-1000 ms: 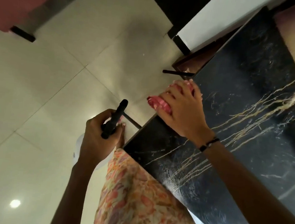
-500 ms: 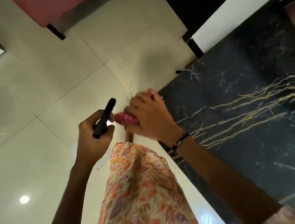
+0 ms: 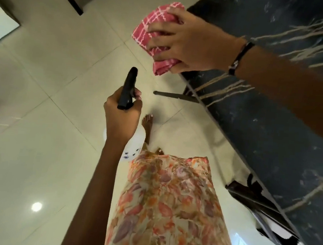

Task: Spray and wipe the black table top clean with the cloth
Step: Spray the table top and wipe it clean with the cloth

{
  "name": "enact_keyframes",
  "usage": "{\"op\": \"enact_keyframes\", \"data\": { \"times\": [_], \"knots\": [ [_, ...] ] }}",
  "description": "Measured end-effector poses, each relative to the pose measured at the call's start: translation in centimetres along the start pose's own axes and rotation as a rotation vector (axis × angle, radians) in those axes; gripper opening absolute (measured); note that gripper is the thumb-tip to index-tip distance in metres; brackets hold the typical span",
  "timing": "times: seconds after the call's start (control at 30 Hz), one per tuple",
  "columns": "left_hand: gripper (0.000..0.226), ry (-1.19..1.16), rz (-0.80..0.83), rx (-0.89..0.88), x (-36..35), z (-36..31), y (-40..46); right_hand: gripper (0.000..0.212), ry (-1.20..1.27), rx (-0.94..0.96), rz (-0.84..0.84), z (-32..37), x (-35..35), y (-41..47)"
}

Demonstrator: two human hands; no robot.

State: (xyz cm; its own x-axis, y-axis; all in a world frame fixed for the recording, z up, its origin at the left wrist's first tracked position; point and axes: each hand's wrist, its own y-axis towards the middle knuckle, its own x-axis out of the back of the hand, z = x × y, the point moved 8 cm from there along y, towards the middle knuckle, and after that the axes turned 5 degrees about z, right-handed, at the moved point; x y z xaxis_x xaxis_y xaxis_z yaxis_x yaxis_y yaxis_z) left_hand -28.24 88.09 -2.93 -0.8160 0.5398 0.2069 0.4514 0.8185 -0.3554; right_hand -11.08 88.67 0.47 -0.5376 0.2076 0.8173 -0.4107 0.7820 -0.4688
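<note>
The black counter [image 3: 271, 140] fills one to five o'clock. At twelve the pink cloth [image 3: 155, 19] overhangs its edge, clasped by the right hand [image 3: 188, 41] with fingers spread over it, so it could wipe air. At centre, left hand [image 3: 121, 117] fingers curl round the spray bottle [image 3: 127, 88], whose nozzle is off the counter. A squeeze would likely wet the floor [image 3: 49, 133].

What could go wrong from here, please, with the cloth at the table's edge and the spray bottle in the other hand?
1. Much of the cloth in the right hand overhangs the table top edge, so it might slip off.
2. The spray bottle in the left hand points over the floor; a squeeze could wet tiles near the bare foot.
</note>
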Motion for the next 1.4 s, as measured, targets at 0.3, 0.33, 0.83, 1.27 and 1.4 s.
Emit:
{"op": "enact_keyframes", "data": {
  "times": [0.3, 0.33, 0.83, 1.27, 1.4],
  "knots": [
    [0.027, -0.053, 0.072, -0.043, -0.8, 0.8, -1.6, 0.051, -0.248, -0.104, 0.212, 9.3, -1.5, -9.6],
    [0.028, -0.052, 0.079, -0.048, -0.8, 0.7, -1.7, 0.052, -0.246, -0.12, 0.215, 10.1, -1.4, -10.1],
    [0.02, 0.078, 0.214, -0.176, -0.6, -1.2, -4.2, 0.073, -0.174, -0.652, 0.127, 11.7, -2.4, -7.4],
    [0.016, 0.158, 0.415, -0.145, -5.5, -0.2, -9.4, 0.083, -0.214, -0.847, 0.33, 22.7, -5.9, -18.3],
    [0.014, 0.203, 0.504, -0.18, -7.8, -0.3, -11.6, 0.094, -0.24, -0.84, 0.232, 20.8, -6.0, -15.0]
  ]
}}
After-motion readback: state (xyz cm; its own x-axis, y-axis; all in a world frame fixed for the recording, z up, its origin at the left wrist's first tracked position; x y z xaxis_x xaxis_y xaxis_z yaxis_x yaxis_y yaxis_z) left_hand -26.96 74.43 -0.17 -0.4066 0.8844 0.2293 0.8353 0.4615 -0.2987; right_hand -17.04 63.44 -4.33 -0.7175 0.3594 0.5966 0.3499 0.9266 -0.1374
